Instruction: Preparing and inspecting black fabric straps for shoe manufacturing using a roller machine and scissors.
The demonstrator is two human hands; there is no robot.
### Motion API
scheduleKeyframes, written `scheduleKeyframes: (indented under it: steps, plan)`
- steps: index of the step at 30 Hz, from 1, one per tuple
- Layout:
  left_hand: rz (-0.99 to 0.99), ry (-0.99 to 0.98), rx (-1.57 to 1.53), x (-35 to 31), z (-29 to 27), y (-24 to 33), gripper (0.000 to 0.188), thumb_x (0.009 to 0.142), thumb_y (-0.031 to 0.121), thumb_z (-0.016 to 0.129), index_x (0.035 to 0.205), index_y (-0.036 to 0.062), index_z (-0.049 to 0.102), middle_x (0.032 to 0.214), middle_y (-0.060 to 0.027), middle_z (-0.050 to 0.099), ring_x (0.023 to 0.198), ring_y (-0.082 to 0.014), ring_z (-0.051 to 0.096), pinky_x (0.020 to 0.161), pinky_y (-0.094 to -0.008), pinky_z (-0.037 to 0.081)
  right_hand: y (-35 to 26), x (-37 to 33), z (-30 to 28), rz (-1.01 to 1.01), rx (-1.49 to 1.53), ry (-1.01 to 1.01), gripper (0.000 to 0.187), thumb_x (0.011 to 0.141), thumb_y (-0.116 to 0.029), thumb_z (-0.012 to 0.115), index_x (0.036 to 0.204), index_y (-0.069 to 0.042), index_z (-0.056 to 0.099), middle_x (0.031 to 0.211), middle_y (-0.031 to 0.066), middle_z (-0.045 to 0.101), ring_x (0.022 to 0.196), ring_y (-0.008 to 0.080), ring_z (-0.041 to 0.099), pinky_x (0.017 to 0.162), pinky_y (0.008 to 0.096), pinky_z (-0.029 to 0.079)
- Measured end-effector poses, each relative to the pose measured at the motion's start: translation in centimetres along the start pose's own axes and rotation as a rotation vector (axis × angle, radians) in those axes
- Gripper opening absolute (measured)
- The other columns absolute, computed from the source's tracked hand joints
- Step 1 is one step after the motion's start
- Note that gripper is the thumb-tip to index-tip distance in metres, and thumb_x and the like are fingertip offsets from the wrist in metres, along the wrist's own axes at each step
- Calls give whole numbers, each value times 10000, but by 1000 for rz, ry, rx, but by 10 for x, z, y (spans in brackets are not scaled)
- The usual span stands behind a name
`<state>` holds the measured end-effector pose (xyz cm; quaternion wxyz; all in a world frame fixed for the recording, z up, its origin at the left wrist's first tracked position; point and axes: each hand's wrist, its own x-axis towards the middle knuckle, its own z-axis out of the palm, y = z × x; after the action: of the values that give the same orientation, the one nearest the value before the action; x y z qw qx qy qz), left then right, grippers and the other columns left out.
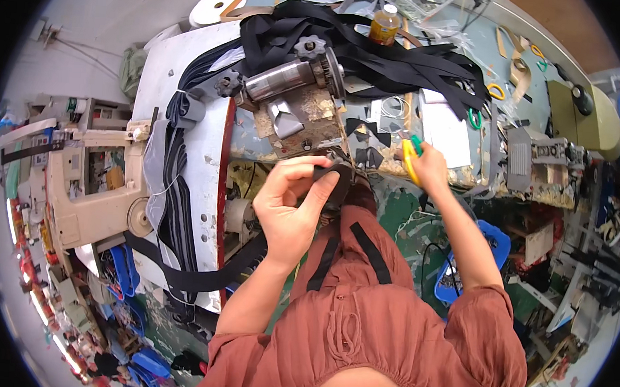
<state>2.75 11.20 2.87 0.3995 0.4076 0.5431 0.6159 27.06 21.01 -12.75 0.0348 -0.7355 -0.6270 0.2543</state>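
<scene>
My left hand (288, 206) is raised in front of me, thumb and fingers pinched on a short piece of black strap (338, 188). Over by the table's front edge, my right hand (432, 170) is closed round a pair of scissors (410, 162) with yellow and green handles. Its blades are hard to make out. Two black strips (370, 254) lie across my lap. Small cut black pieces (369, 157) are on the table between my hands.
A metal roller machine (281, 81) stands on the table, with a heap of black webbing (415, 66) behind it. A bottle (385, 26) stands in the heap. White paper (445, 134) lies to the right. A sewing machine (93, 189) is at left, a blue bin (493, 245) below right.
</scene>
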Motion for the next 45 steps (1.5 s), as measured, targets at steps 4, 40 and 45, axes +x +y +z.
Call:
scheduleKeyframes:
  steps: [4, 40, 45]
  plan:
    - [408, 29, 324, 20, -15, -1, 257, 701, -28, 751, 769, 29, 510, 939, -103, 605, 951, -216, 610, 811, -291, 473, 44, 65, 3, -81, -279, 88, 525, 729, -401, 693, 1036, 15, 603, 986, 240, 628, 916, 349, 615, 759, 430, 491]
    - [-562, 140, -605, 0, -40, -93, 156, 908, 25, 496, 1013, -36, 594, 964, -67, 630, 799, -88, 608, 690, -215, 501, -150, -93, -11, 8, 1187, -637, 144, 835, -144, 670, 850, -7, 629, 725, -4, 627, 612, 10, 524, 544, 167, 406]
    - [-430, 93, -647, -32, -46, -64, 235, 910, 36, 462, 1102, -60, 557, 975, -72, 615, 841, -94, 600, 742, -248, 499, -158, -116, -21, -135, 1090, -480, 140, 828, -112, 671, 852, 15, 618, 727, 1, 629, 628, 16, 540, 548, 176, 425]
